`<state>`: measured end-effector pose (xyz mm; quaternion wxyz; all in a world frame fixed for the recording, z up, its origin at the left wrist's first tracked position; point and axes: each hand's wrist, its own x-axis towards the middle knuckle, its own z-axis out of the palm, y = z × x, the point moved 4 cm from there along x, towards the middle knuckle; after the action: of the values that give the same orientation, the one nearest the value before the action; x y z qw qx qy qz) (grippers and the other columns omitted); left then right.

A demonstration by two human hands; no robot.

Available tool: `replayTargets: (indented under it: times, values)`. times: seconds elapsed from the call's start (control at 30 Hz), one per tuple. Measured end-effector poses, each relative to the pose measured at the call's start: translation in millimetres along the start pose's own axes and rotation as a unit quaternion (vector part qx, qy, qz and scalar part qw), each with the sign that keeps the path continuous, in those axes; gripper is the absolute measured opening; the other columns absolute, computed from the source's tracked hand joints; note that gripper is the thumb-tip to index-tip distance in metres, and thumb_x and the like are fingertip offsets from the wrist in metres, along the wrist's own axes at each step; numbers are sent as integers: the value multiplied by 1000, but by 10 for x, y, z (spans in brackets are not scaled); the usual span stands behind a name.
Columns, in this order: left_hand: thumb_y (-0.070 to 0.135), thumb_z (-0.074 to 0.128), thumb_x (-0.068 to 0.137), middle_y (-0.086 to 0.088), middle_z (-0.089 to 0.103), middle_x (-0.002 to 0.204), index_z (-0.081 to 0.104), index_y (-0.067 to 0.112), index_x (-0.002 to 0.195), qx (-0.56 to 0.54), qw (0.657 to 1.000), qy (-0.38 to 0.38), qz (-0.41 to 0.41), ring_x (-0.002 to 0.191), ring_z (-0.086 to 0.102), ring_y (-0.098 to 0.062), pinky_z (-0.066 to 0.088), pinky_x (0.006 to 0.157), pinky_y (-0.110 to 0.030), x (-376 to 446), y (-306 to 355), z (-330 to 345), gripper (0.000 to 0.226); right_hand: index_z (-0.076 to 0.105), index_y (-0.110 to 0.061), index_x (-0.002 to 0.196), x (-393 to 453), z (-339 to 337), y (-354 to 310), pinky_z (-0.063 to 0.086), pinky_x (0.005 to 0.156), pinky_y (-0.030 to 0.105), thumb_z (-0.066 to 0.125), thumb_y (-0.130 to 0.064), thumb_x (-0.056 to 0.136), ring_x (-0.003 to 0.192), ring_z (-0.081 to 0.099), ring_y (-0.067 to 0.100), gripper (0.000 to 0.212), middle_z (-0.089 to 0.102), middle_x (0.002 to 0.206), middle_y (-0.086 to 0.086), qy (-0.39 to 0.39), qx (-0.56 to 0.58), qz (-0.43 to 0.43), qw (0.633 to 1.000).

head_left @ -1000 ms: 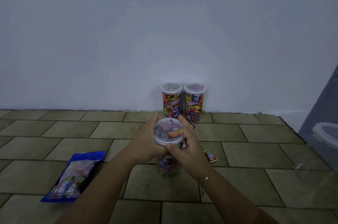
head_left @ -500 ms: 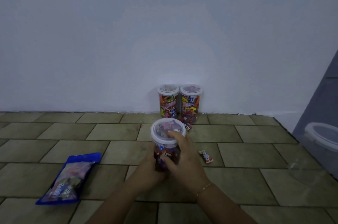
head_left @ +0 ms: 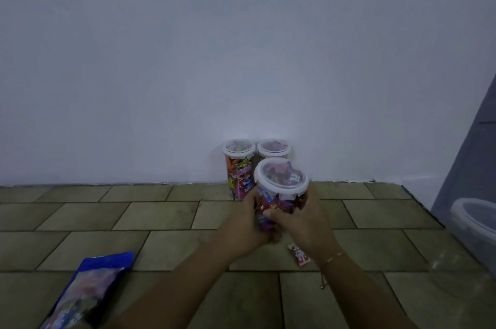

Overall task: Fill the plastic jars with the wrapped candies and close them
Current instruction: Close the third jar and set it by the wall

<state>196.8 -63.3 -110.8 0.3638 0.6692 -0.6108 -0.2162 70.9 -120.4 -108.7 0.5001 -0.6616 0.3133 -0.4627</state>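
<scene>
Tiled floor (head_left: 161, 221), white wall behind: both my left hand (head_left: 243, 229) and right hand (head_left: 303, 221) now grip the lidded third jar (head_left: 280, 189), carried toward two filled jars (head_left: 239, 165) at 12 o'clock, closing done.

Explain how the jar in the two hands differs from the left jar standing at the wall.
The held jar is gripped by the left hand and right hand; the left wall jar is touched by no hand. The held jar is nearer the camera and tilts slightly; the left wall jar stands upright on the floor, against the wall. Fingers cover much of the held jar's side; the left wall jar's side shows almost fully. Both are clear, lidded and hold wrapped candies.
</scene>
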Motion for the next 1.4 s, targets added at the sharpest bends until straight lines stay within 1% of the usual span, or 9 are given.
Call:
replayTargets:
  times: [0.1, 0.2, 0.43, 0.7, 0.87, 1.0, 1.17, 1.27, 1.4]
  values:
    - [34, 75, 70, 0, 30, 150, 20, 22, 147, 163, 985, -22, 58, 138, 30, -18, 33, 109, -38, 372, 149, -29, 96, 44, -16, 132, 271, -183, -18, 54, 89, 30, 86, -2, 56, 110, 59, 12, 88, 60, 122, -2, 57, -9, -22, 998]
    - [48, 64, 81, -2, -3, 160, -1, 19, 151, 321, 946, -31, 27, 147, -3, -21, 4, 119, -44, 737, 187, -22, 100, 40, -14, 135, 550, -375, 78, 50, 97, 39, 86, -3, 55, 116, 55, 18, 93, 56, 128, 3, 121, -29, -19, 992]
    - [48, 53, 88, -6, -9, 159, -6, 14, 151, 416, 909, -6, 35, 146, -9, -23, -5, 118, -44, 1263, 136, 87, 93, 34, -15, 138, 1020, -575, 460, 42, 95, 25, 79, 3, 62, 120, 50, 19, 90, 51, 133, 5, 182, -69, 7, 981]
    - [40, 52, 88, -2, 1, 159, -1, 18, 151, 399, 912, 72, 60, 147, -2, -20, 3, 118, -47, 1321, -27, 166, 85, 26, -14, 144, 1347, -548, 869, 41, 106, 43, 83, -4, 60, 128, 44, 23, 102, 44, 140, 10, 199, -98, 40, 974]
    - [41, 52, 88, -2, -2, 160, -5, 18, 151, 394, 914, 72, 60, 146, -6, -20, -4, 119, -42, 1322, -39, 171, 88, 15, -13, 148, 1410, -503, 921, 38, 106, 35, 81, -7, 67, 133, 39, 25, 104, 37, 146, 8, 173, -95, 71, 978]
    - [42, 52, 89, -4, -16, 158, -14, 17, 149, 389, 919, 44, 53, 145, -17, -21, -14, 114, -35, 1279, -14, 181, 93, -4, -7, 148, 1347, -503, 1062, 31, 111, 40, 79, -16, 72, 139, 28, 29, 113, 21, 154, 11, 96, -142, 231, 958]
    - [46, 51, 90, -8, -27, 155, -21, 13, 147, 391, 919, 15, 49, 142, -26, -24, -17, 111, -33, 1147, 84, 258, 98, 39, -9, 138, 1209, -503, 1048, 41, 104, 39, 71, -47, 71, 124, 45, 29, 83, 44, 138, 15, -60, -401, 227, 885]
    - [48, 48, 92, -7, -28, 154, -20, 13, 147, 375, 924, -1, 75, 142, -27, -24, -17, 112, -33, 1015, 252, 398, 94, 53, -11, 127, 1007, -544, 661, 44, 95, 31, 64, -36, 83, 113, 53, 28, 51, 55, 126, 14, -113, -472, 185, 854]
    - [42, 51, 92, -5, -27, 155, -16, 14, 148, 362, 926, -38, 99, 142, -26, -22, -16, 113, -32, 882, 515, 597, 93, 57, -5, 119, 681, -683, 148, 43, 90, 29, 56, -19, 90, 112, 55, 27, 32, 59, 123, 15, -123, -526, 167, 825]
